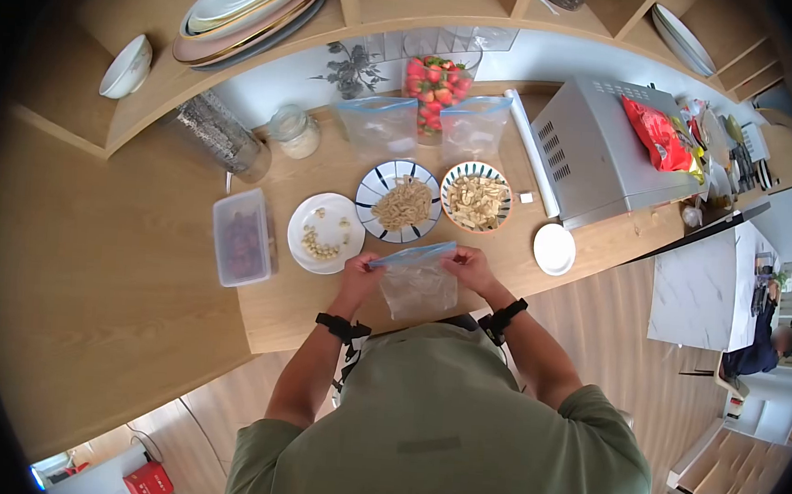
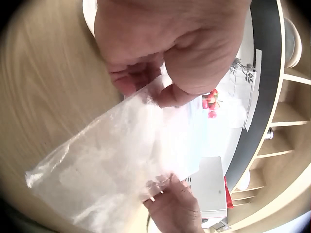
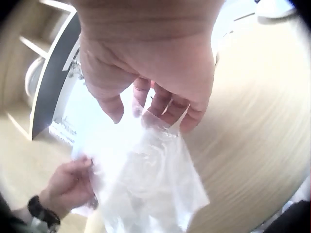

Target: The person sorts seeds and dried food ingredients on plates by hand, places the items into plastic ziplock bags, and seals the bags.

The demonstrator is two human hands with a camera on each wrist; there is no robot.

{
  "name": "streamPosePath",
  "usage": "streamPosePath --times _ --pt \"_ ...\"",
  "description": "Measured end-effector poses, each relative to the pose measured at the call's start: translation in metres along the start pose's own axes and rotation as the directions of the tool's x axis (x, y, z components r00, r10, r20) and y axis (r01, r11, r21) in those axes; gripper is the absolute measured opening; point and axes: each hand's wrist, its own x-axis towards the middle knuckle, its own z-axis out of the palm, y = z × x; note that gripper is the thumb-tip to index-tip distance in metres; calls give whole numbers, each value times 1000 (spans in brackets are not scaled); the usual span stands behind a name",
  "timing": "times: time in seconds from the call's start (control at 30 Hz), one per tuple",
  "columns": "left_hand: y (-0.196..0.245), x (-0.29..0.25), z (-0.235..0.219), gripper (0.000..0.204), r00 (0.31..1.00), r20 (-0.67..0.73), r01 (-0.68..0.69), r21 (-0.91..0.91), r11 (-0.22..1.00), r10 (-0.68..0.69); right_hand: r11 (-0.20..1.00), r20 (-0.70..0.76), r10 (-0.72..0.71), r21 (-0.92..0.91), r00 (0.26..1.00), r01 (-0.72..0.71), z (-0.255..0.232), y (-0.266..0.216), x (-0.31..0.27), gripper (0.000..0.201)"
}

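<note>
A clear zip bag (image 1: 419, 288) with a blue top strip hangs between both hands at the counter's front edge. The left hand (image 1: 358, 279) pinches its left top corner; in the left wrist view the thumb and fingers of that hand (image 2: 170, 53) close on the film. On the other side the right hand (image 1: 472, 271) holds the right top corner, and the right wrist view shows this hand (image 3: 150, 73) with its fingers curled at the plastic. Beyond the bag are a white plate (image 1: 305, 213) of small pale pieces, a blue-striped plate (image 1: 372, 179) of strips and a patterned bowl (image 1: 507, 200) of chunks.
Two more zip bags (image 1: 381, 128) stand behind the plates, near a clear container of strawberries (image 1: 440, 80). A lidded box (image 1: 242, 236) and a glass jar (image 1: 295, 133) are at the left. Toward the right are a small white dish (image 1: 555, 249), a long white roll (image 1: 533, 154) and a silver appliance (image 1: 596, 151).
</note>
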Motion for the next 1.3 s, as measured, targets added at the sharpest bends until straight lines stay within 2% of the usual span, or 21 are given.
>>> streamPosePath --times 0.03,0.07,0.13,0.17,0.23,0.27,0.37,0.43,0.47,0.53,0.57,0.63,0.67,0.73,0.77,0.83,0.93,1.07,1.17,1.23,1.3 --pt "3 -1 1 14 1000 13 -13 99 995 12 989 -43 7 150 999 -1 -1 -6 0 11" --pt "6 -2 3 14 1000 5 -14 98 995 14 989 -37 3 148 999 2 -3 -14 0 11" --pt "12 -1 8 17 984 -93 -125 225 966 149 994 -48 -75 -79 996 71 -6 -27 -2 11" --pt "26 -2 11 17 984 -100 -124 226 966 149 994 -41 -78 -78 996 75 -8 -26 0 11" --pt "49 -3 19 14 936 -76 -318 235 919 343 987 10 -119 -106 993 119 -11 -24 1 15" --pt "49 -1 19 14 937 -83 -313 239 919 341 987 18 -120 -103 993 121 -13 -23 2 15" --pt "54 2 25 12 952 50 -305 263 915 302 983 54 -92 -153 994 99 -22 -33 3 20" --pt "62 2 33 11 969 68 -246 329 912 236 999 91 -21 40 996 17 -32 -47 1 24" --pt "66 2 37 11 970 61 -243 331 912 236 999 98 -24 40 995 20 -37 -41 6 24" --pt "73 0 45 12 922 116 -382 416 825 368 991 230 127 4 965 -131 -47 -33 18 32" --pt "75 0 49 12 923 112 -380 418 825 369 992 235 124 4 964 -128 -51 -33 20 32" --pt "79 -1 60 14 885 108 -451 435 779 452 949 335 32 -306 942 76 -54 -34 24 33" --pt "81 -2 63 14 886 112 -450 435 780 449 950 333 34 -304 942 73 -55 -34 27 33" --pt "84 -3 67 15 933 148 -360 400 843 328 940 313 33 -332 949 77 -57 -34 35 26" --pt "84 -3 66 15 933 154 -360 402 842 326 942 310 33 -329 950 74 -57 -31 36 26" --pt "87 -3 66 15 886 228 -464 466 753 404 946 80 45 -324 996 -17 -56 -21 43 21" --pt "89 -4 68 16 882 252 -471 467 748 398 916 26 -20 -401 999 29 -58 -2 49 21" --pt "86 -2 71 15 872 255 -489 496 718 418 859 45 -3 -511 999 26 -58 8 56 20" --pt "75 -5 68 13 903 258 -429 513 744 343 836 72 -45 -544 996 77 -56 -4 55 18" --pt "67 -6 63 12 962 217 -267 626 733 165 863 195 -64 -481 979 152 -57 -18 56 18" --pt "61 -6 56 12 968 183 -249 623 741 172 844 229 -56 -509 972 168 -54 -33 56 18"
